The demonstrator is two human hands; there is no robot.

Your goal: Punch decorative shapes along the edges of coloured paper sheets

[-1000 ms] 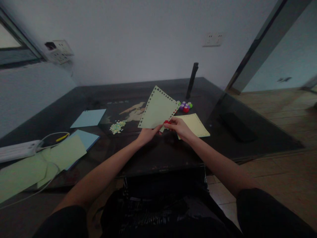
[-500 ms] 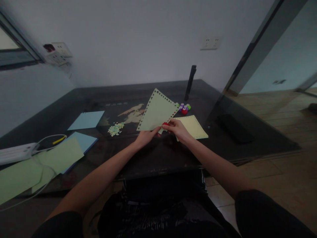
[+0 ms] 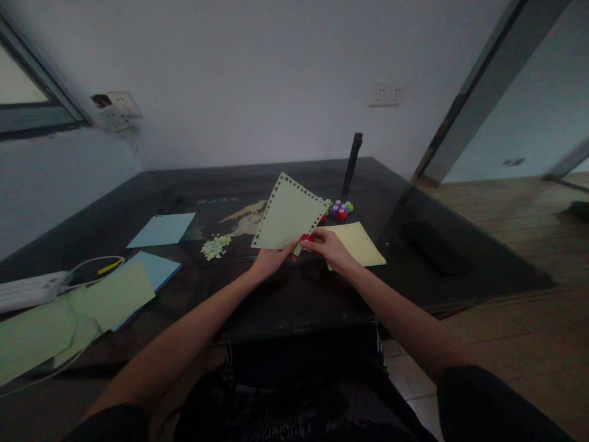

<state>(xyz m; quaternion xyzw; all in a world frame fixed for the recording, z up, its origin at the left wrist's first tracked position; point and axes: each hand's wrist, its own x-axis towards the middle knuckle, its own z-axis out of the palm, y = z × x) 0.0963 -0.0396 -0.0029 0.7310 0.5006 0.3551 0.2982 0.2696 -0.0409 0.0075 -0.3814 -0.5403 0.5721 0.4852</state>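
Note:
My left hand [image 3: 271, 261] grips the lower edge of a pale green sheet of paper [image 3: 288, 215], tilted up above the table. Small punched holes run along several of its edges. In my right hand [image 3: 329, 247], closed at the sheet's lower right corner, is a small red craft punch [image 3: 307, 238]; fingers hide part of it. Just right of that hand lie pale yellow sheets [image 3: 356, 242] with punched borders. Behind the held sheet stand several red, purple and green craft punches [image 3: 340, 210], partly covered by it. Tiny punched paper bits [image 3: 216, 247] are heaped to the left.
The dark, glossy table [image 3: 294, 301] meets the wall at the back. Blue paper [image 3: 162, 229], loose green sheets [image 3: 110, 294] and a white power strip [image 3: 32, 291] with a cable lie left. A black upright stick [image 3: 352, 164] and a dark flat object [image 3: 432, 247] are right.
The camera view has tilted up slightly, so the scene sits lower. Both hands keep their hold on the sheet and the red punch, with only a slight shift.

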